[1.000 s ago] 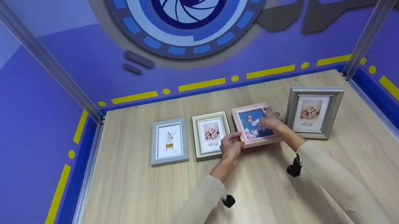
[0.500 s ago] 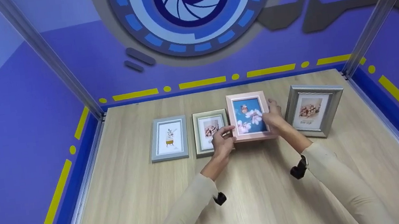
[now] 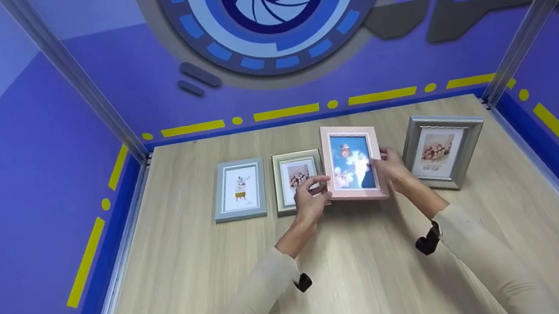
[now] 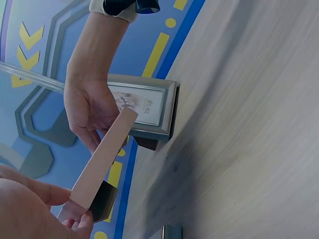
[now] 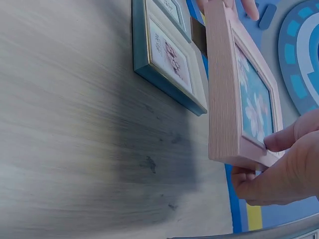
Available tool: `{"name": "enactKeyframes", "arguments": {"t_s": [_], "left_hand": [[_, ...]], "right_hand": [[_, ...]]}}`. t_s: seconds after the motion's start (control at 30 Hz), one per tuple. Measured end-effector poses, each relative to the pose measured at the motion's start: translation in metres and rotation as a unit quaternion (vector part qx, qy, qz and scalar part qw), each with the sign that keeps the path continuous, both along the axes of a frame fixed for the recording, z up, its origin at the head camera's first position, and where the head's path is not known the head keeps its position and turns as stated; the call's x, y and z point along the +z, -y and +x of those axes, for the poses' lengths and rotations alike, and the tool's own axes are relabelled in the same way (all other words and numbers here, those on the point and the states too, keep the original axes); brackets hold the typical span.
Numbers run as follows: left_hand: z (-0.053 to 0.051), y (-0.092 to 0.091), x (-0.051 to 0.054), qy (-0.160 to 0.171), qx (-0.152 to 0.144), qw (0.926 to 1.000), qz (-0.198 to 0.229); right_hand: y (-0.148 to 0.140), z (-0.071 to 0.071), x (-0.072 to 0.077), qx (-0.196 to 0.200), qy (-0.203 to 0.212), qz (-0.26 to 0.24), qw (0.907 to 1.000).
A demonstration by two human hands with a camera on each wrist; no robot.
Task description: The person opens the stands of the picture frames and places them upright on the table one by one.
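Observation:
A pink photo frame (image 3: 358,195) with a blue flower picture is held upright, tilted slightly, by both hands. The left hand (image 3: 312,202) pinches its lower left edge between thumb and fingers. On its right edge the right hand (image 3: 394,168) grips with the thumb at the front. In the left wrist view the frame's pink side (image 4: 102,159) and a dark stand piece (image 4: 103,201) behind it show. The right wrist view shows the frame (image 5: 223,89) off the table, the right hand's (image 5: 284,164) thumb on its face.
A silver frame (image 3: 462,156) stands at the right. A gold-edged frame (image 3: 280,178) lies just left of the pink one, partly behind the left hand; a blue-grey frame (image 3: 218,199) lies farther left. Behind the wooden table (image 3: 192,274) rises a blue wall (image 3: 272,99).
The pink frame has come up from its flatter tilt to more upright. The right hand has shifted from its face to its right edge, and the left hand has moved slightly left.

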State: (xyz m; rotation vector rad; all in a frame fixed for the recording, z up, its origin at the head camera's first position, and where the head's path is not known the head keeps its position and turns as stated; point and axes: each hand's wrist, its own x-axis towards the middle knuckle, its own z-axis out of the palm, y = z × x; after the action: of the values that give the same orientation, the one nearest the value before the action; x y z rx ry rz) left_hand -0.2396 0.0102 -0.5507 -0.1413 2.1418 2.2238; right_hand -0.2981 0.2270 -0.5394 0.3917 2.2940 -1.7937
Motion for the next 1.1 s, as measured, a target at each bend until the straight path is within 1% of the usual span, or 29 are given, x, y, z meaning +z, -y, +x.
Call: {"name": "enactKeyframes", "arguments": {"t_s": [0.1,0.2,0.37,0.53,0.63,0.77,0.87,0.97,1.03,1.1], "left_hand": [[0.007,0.002,0.001,0.013,-0.009,0.9998,0.009],[0.009,0.006,0.001,0.034,-0.025,0.9988,0.026],[0.011,0.015,-0.003,0.073,-0.057,0.9943,0.052],[0.012,0.022,-0.006,0.097,-0.081,0.9899,0.064],[0.012,0.024,-0.007,0.099,-0.088,0.9888,0.068],[0.011,0.025,-0.009,0.096,-0.086,0.9895,0.066],[0.011,0.025,-0.010,0.093,-0.084,0.9901,0.063],[0.010,0.026,-0.009,0.090,-0.085,0.9906,0.057],[0.010,0.027,-0.008,0.082,-0.086,0.9915,0.052],[0.011,0.029,-0.006,0.066,-0.085,0.9931,0.046]], "right_hand": [[-0.001,0.004,-0.002,0.005,0.011,-0.015,0.9998],[0.002,0.006,-0.001,0.012,0.015,-0.028,0.9994],[0.007,0.009,-0.001,0.013,0.010,-0.063,0.9979],[0.010,0.012,-0.002,0.011,0.017,-0.102,0.9946],[0.010,0.013,-0.003,0.006,0.018,-0.119,0.9927],[0.010,0.014,-0.008,0.000,0.014,-0.141,0.9899],[0.010,0.014,-0.011,-0.003,0.016,-0.174,0.9847],[0.010,0.012,-0.013,-0.010,0.015,-0.212,0.9771],[0.009,0.010,-0.014,-0.013,0.016,-0.232,0.9724],[0.008,0.009,-0.015,-0.019,0.022,-0.237,0.9710]]}}
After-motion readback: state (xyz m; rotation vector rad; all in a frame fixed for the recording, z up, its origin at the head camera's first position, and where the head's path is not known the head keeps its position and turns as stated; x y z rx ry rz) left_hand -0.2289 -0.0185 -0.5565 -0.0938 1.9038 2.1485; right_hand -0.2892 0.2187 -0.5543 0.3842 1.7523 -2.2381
